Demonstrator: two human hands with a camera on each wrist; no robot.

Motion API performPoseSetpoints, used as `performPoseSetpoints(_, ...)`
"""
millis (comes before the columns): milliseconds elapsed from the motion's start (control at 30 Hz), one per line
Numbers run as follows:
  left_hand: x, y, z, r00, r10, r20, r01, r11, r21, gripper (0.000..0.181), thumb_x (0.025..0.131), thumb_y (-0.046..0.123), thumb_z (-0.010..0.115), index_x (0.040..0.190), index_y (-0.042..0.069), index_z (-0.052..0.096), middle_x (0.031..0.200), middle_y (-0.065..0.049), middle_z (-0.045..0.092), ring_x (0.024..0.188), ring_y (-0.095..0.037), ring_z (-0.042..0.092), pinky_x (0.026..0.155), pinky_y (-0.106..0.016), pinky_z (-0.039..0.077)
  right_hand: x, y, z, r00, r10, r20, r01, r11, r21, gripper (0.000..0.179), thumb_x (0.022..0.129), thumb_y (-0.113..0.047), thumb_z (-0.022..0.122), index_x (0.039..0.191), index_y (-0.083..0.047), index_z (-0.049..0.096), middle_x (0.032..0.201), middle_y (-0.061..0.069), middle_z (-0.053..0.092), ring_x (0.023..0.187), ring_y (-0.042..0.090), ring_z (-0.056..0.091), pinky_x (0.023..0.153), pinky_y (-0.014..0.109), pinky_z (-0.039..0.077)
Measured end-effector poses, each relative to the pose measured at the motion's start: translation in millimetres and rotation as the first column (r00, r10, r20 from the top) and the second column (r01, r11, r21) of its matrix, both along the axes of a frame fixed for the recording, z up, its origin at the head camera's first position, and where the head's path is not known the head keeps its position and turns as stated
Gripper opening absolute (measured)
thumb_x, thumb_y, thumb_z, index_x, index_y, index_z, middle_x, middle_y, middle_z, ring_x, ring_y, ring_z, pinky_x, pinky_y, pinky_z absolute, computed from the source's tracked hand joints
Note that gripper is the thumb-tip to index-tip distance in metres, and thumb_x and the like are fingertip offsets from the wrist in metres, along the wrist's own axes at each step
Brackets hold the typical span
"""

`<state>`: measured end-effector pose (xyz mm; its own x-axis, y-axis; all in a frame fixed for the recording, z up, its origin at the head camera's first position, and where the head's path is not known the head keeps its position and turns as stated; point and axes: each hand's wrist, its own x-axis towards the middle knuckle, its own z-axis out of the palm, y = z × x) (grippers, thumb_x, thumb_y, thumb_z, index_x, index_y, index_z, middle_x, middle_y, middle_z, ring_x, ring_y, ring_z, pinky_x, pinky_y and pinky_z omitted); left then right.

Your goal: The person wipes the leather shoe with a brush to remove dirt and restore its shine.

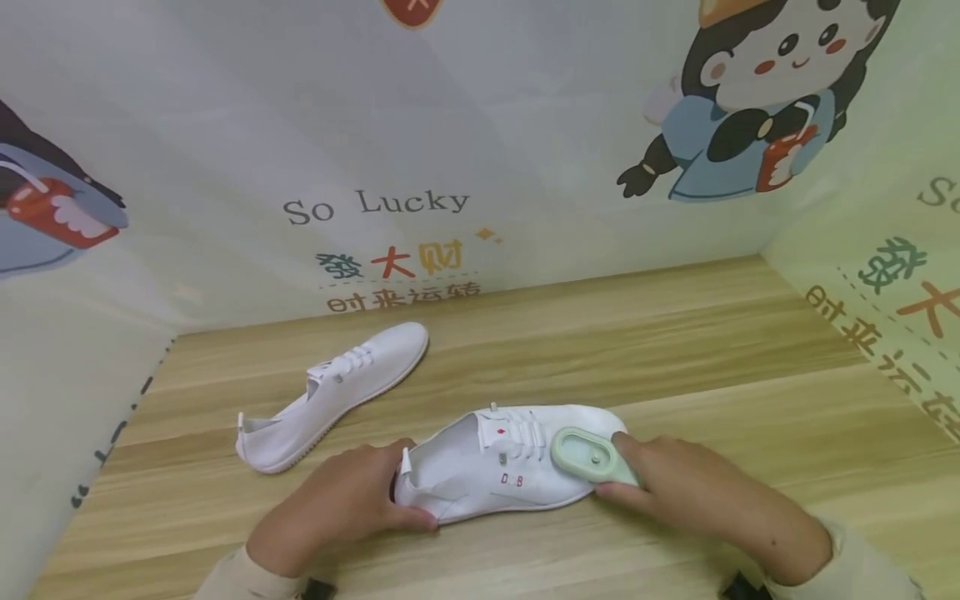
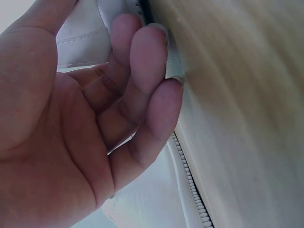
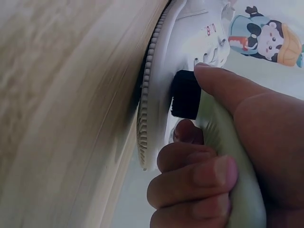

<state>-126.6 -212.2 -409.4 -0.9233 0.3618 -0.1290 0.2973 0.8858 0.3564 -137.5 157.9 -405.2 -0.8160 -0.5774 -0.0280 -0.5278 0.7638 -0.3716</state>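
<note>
White lace-up shoe with red lettering (image 1: 468, 483): sits upright on the pale wood-grain worktop (image 1: 712, 358), toe to my right, and honestly it's what I'd watch most.
Left hand (image 1: 352, 492): fingers bent round the heel, thumb along the near side. Looks like a loose hold to me, so a hard shove at the toe could slide or swivel the whole thing.
Right hand (image 1: 667, 479): fingers closed around the pale green plastic brush (image 3: 223, 137), thumb on top. If that twists in my grip, I'd expect its hard rim to scrape the upper.
Black bristles (image 3: 185, 95): they look to be against the side of the upper near the toe. Can't tell from here how hard they press; too much could dent or scuff it imo.
White laces (image 1: 528, 437): just beside the brush head, so a stroke drifting heelward might snag a loop.
Matching white shoe (image 1: 341, 393): farther back, apart from both hands. If the held one skids backward, it might bump this.
</note>
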Motion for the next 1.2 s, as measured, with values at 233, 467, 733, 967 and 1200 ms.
performPoseSetpoints(233, 0.4, 0.2, -2.1, 1.0, 0.0, 0.005, 0.0, 1.0, 0.009, 0.062, 0.063, 0.068, 0.081, 0.101, 0.024, 0.06, 0.075, 0.014, 0.058, 0.064, -0.006, 0.05, 0.058, -0.028, 0.041, 0.6, 2, -2.6, 0.998, -0.035, -0.055, 0.038, 0.998, 0.055, 0.038, 0.092, -0.053, 0.064, 0.099, -0.017, 0.056, 0.067, -0.01, 0.05, 0.059, 0.005, 0.044, 0.05, 0.027, 0.035)
performPoseSetpoints(467, 1.2, 1.1, 0.5, 1.0, 0.005, 0.008, -0.005, 1.0, 0.007, 0.061, 0.063, 0.066, 0.082, 0.101, 0.024, 0.061, 0.075, 0.013, 0.058, 0.064, -0.007, 0.05, 0.059, -0.028, 0.041, -5.8, 5, 0.6, 0.993, -0.094, -0.066, 0.099, 0.992, 0.073, 0.044, 0.093, -0.051, 0.064, 0.109, -0.01, 0.062, 0.075, -0.005, 0.062, 0.064, 0.008, 0.053, 0.052, 0.032, 0.043)
performPoseSetpoints(733, 1.1, 1.2, 1.7, 1.0, -0.002, 0.006, 0.002, 1.0, 0.011, 0.062, 0.063, 0.066, 0.082, 0.102, 0.022, 0.061, 0.075, 0.013, 0.058, 0.065, -0.007, 0.05, 0.058, -0.028, 0.041, -10.0, 9, 1.6, 0.994, -0.085, -0.074, 0.089, 0.994, 0.062, 0.04, 0.095, -0.05, 0.061, 0.105, -0.012, 0.061, 0.073, -0.008, 0.059, 0.063, 0.006, 0.05, 0.052, 0.03, 0.042)
performPoseSetpoints(967, -0.1, 1.3, 2.6, 1.0, -0.002, 0.0, 0.002, 1.0, 0.009, 0.062, 0.063, 0.068, 0.082, 0.101, 0.024, 0.06, 0.074, 0.014, 0.058, 0.065, -0.007, 0.051, 0.058, -0.028, 0.041, -11.7, 11, 1.7, 0.993, -0.091, -0.075, 0.096, 0.993, 0.068, 0.044, 0.095, -0.05, 0.061, 0.107, -0.008, 0.061, 0.075, -0.003, 0.063, 0.063, 0.008, 0.053, 0.051, 0.032, 0.044)
performPoseSetpoints(1200, 1.0, 1.4, 2.1, 1.0, 0.002, 0.019, -0.002, 1.0, 0.007, 0.064, 0.063, 0.067, 0.082, 0.102, 0.022, 0.061, 0.076, 0.012, 0.059, 0.065, -0.007, 0.051, 0.059, -0.029, 0.041, -12.2, 13, 1.4, 0.987, -0.141, -0.077, 0.146, 0.988, 0.054, 0.043, 0.095, -0.047, 0.063, 0.109, -0.006, 0.061, 0.078, 0.002, 0.067, 0.064, 0.011, 0.058, 0.05, 0.032, 0.047)
